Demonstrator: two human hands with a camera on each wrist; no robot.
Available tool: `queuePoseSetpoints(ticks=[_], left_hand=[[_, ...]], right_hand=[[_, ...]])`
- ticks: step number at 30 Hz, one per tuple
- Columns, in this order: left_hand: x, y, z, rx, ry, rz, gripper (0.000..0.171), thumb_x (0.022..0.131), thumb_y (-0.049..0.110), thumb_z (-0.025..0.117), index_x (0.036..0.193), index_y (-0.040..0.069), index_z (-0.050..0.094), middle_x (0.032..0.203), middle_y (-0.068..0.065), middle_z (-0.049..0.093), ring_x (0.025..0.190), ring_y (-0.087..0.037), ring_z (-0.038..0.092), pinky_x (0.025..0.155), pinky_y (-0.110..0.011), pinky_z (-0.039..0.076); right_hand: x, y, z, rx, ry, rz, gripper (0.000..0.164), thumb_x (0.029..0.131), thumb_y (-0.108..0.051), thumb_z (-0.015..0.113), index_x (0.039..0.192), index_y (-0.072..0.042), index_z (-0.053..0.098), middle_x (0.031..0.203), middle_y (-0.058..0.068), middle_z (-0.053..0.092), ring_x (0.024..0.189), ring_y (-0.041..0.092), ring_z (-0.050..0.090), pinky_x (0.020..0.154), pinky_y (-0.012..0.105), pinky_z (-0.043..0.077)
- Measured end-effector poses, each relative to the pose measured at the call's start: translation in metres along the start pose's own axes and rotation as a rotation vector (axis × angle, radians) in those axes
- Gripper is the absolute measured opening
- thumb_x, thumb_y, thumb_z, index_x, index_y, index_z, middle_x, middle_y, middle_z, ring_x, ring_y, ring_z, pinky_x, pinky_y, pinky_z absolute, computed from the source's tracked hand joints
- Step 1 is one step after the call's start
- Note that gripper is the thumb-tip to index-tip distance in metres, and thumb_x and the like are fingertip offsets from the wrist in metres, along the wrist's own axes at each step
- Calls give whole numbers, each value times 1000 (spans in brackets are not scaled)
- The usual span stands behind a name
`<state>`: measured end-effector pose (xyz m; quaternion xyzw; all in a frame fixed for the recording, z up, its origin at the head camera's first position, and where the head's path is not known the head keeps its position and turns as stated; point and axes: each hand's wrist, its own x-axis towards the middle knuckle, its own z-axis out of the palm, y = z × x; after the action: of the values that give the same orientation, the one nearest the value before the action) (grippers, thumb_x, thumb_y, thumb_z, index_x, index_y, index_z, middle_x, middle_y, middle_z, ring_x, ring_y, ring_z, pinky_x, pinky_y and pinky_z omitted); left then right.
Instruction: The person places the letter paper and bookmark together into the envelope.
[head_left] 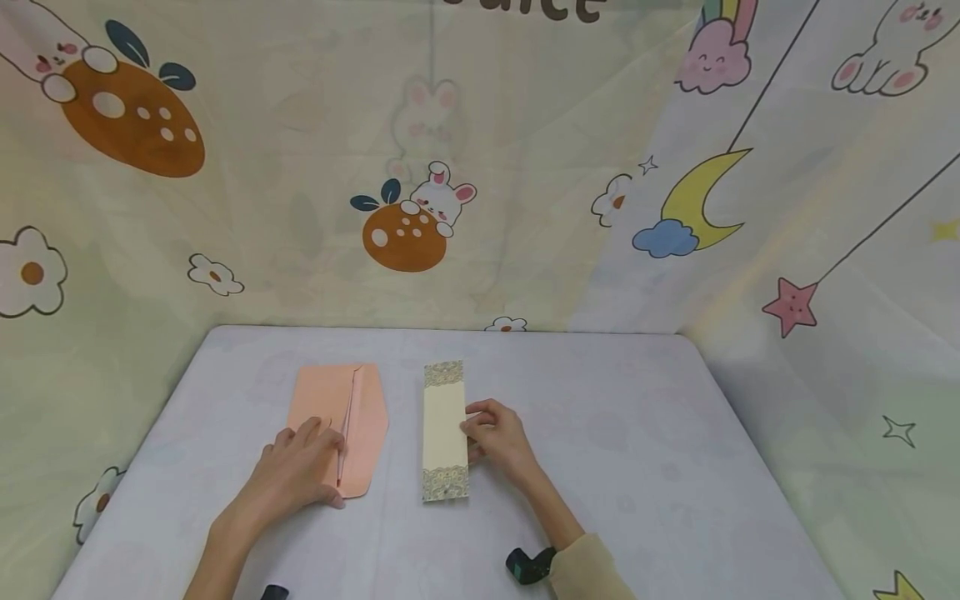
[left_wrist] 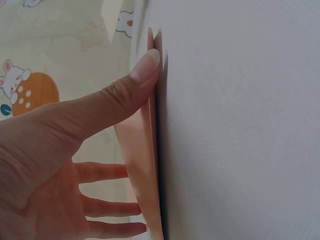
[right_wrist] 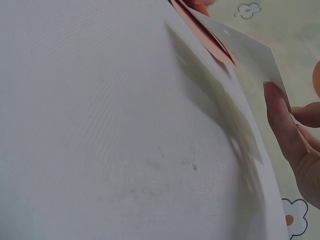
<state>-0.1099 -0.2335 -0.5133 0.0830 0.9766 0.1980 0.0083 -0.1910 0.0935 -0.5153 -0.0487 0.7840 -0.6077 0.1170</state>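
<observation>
A peach-pink paper envelope (head_left: 318,392) lies on the table's left half, with a pointed flap on its right and a slit down its length. My left hand (head_left: 300,462) rests on its lower part, the thumb (left_wrist: 146,67) at the near edge and the fingers spread over the paper. To the right, my right hand (head_left: 501,437) pinches the right edge of a narrow cream card (head_left: 444,425) with speckled bands at both ends. In the right wrist view the card (right_wrist: 250,55) is tilted and raised, casting a shadow on the table.
A white-covered table (head_left: 630,433) carries the work. A printed cartoon curtain (head_left: 300,217) stands close behind and at both sides. A dark wrist-worn device (head_left: 528,567) sits by the right sleeve (head_left: 592,571), and another dark piece (head_left: 275,592) shows at the bottom edge.
</observation>
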Motion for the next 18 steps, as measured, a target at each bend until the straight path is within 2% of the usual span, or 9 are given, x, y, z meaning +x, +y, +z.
queuePoseSetpoints(ticks=[10, 18], left_hand=[[0, 0, -1, 6, 14, 16, 65, 56, 43, 97, 107, 28, 58, 147, -25, 48, 118, -58, 49, 87, -75, 39], [0, 1, -1, 13, 12, 17, 66, 56, 43, 97, 107, 28, 59, 146, -25, 49, 117, -58, 50, 88, -77, 39]], right_hand=[[1, -3, 6, -6, -11, -9, 33, 94, -9, 71, 123, 3, 63, 96, 14, 74, 65, 21, 69, 62, 43, 61], [2, -5, 13, 11, -33, -9, 33, 94, -7, 69, 125, 5, 62, 96, 16, 74, 62, 23, 70, 61, 44, 61]])
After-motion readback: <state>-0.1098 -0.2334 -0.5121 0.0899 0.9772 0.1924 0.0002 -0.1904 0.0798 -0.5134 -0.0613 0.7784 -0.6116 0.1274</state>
